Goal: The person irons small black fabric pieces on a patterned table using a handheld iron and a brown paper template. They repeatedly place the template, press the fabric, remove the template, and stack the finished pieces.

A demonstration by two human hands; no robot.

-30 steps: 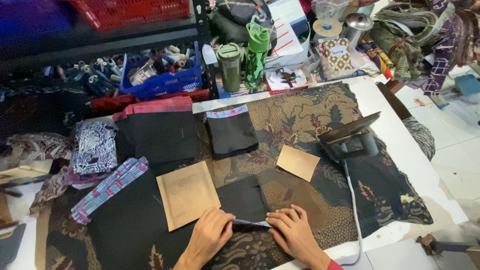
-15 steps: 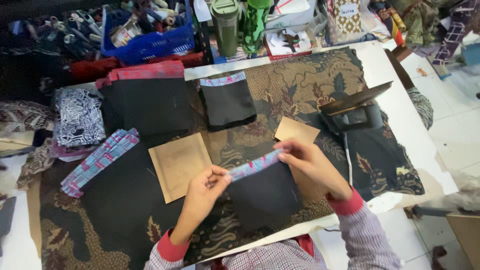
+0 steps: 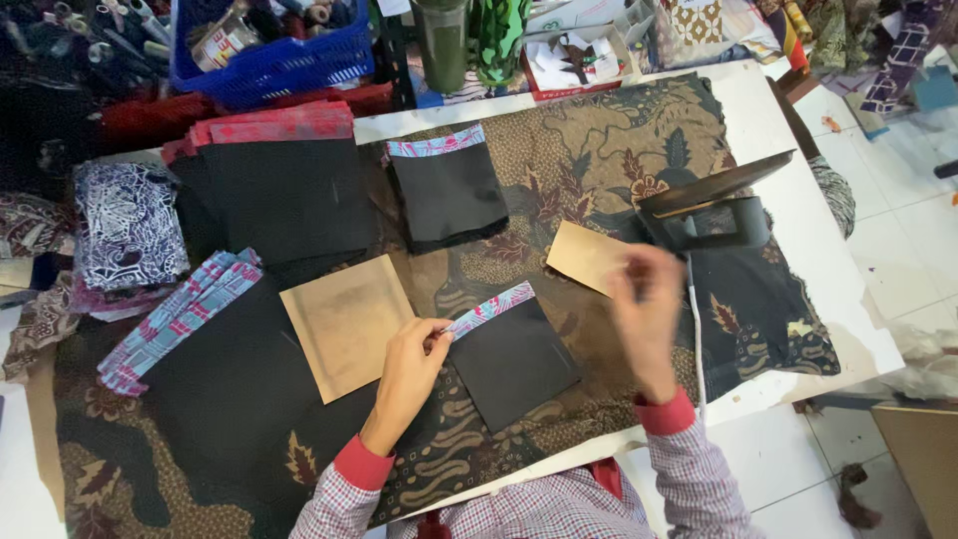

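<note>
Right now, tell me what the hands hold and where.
Left hand pinches the black pocket piece at its patterned band's left end; right hand holds nothing.

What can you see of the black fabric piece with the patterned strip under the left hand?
The square black fabric piece with a pink-and-blue patterned strip looks like matte woven cloth, lying flat and rotated slightly on the brown batik-covered table. The strip runs along its top edge. The left hand pinches the strip's left end at the upper corner. The right hand, blurred, hovers off its right side without touching it. A tan square cardboard template lies just to its left.
</note>
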